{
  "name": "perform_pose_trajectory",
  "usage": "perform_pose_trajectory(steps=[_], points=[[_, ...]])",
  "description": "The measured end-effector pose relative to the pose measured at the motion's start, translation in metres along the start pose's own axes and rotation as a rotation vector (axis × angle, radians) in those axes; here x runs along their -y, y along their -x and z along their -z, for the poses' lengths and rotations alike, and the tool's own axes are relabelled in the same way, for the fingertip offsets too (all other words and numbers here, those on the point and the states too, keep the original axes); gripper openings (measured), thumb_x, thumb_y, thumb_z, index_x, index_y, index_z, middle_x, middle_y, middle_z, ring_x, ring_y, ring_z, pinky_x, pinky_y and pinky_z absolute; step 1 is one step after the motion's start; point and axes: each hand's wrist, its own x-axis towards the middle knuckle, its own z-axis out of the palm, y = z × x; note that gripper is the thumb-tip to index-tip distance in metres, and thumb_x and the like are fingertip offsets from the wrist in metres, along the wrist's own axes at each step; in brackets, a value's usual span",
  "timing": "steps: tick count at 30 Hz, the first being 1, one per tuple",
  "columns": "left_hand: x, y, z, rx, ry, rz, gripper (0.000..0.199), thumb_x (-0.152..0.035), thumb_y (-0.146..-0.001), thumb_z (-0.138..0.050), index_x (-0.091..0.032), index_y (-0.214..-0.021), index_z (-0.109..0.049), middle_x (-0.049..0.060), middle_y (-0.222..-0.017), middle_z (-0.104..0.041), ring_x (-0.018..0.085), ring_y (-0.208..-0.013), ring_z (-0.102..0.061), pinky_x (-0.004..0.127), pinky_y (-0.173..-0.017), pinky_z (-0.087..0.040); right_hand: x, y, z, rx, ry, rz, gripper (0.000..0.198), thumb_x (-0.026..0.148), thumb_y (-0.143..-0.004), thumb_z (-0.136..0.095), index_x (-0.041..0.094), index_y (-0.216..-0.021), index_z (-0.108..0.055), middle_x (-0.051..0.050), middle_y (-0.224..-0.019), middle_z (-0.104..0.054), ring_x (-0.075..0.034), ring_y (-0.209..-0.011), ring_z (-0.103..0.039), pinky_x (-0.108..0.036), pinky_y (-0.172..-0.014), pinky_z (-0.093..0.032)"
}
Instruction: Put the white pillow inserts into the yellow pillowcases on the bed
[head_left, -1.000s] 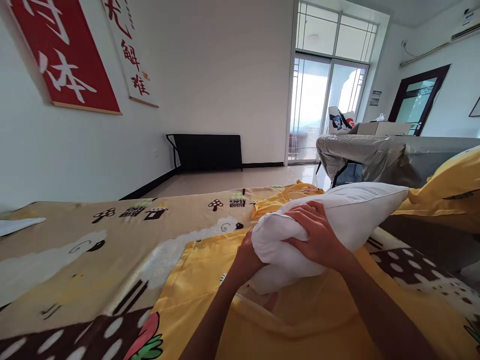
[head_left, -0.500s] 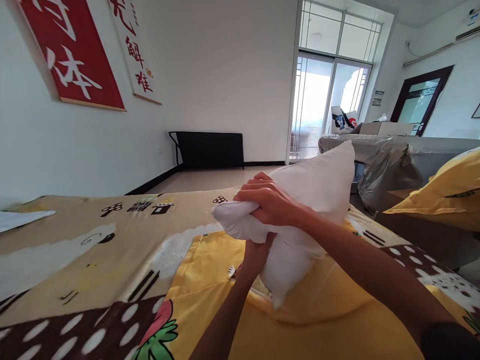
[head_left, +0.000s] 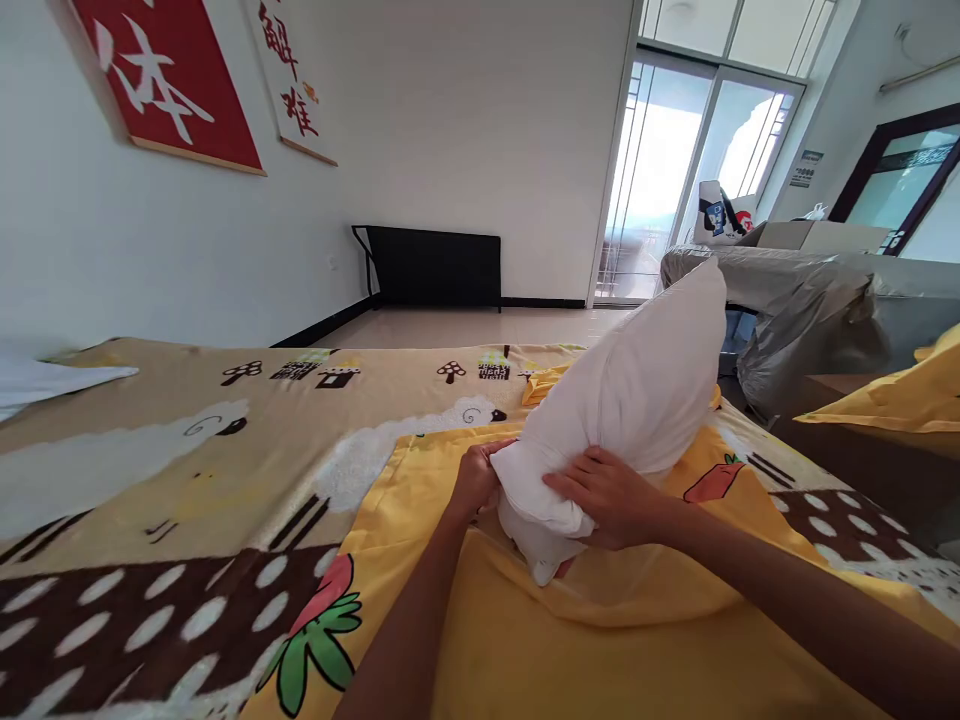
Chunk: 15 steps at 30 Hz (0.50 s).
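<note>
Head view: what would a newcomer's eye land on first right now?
First, the white pillow, tilted up right of centre, its lower end gripped by the left hand and right hand. Next, the yellow pillowcase spread beneath it, along the bottom of the view. Then the red hanging scroll with a white character, at upper left.

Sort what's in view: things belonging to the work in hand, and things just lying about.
In use:
- white pillow, gripped by left hand and right hand
- yellow cloth, spread beneath it

Just about:
- patterned blanket, under the cloth
- black panel by the wall
- red scroll, hanging
- plastic-covered furniture
</note>
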Motion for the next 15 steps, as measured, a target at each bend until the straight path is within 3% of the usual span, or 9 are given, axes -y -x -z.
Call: perform_pose_trajectory(steps=[6,12,15], points=[[0.006,0.003,-0.003,0.041,0.039,0.094,0.048,-0.034,-0.064,-0.06,-0.011,-0.105,-0.069,0.008,-0.078,-0.073,0.019,-0.061,-0.064,0.03,-0.057,-0.052,0.014,0.016,-0.037,0.052,0.076,-0.004,0.073,0.053,-0.083,-0.055,0.007,-0.137,-0.039,-0.015,-0.101,-0.06,-0.025,-0.096,-0.051,-0.038,-0.086,-0.034],[-0.002,0.001,-0.001,0.032,-0.113,0.04,0.045,-0.027,-0.061,-0.06,-0.013,-0.103,-0.069,0.012,-0.1,-0.071,0.021,-0.08,-0.065,0.03,-0.071,-0.053,0.021,0.017,-0.044,-0.022,0.265,-0.007,0.043,0.013,-0.09,-0.043,0.01,-0.133,-0.043,-0.009,-0.091,-0.063,-0.02,-0.082,-0.055,-0.034,-0.075,-0.04],[-0.007,0.002,0.002,-0.015,-0.24,0.013,0.04,-0.025,-0.064,-0.057,-0.014,-0.099,-0.071,0.012,-0.1,-0.07,0.023,-0.084,-0.064,0.031,-0.073,-0.051,0.023,0.017,-0.054,-0.124,0.336,0.008,0.036,0.011,-0.091,-0.042,0.011,-0.125,-0.051,-0.008,-0.086,-0.064,-0.019,-0.079,-0.056,-0.033,-0.072,-0.04]])
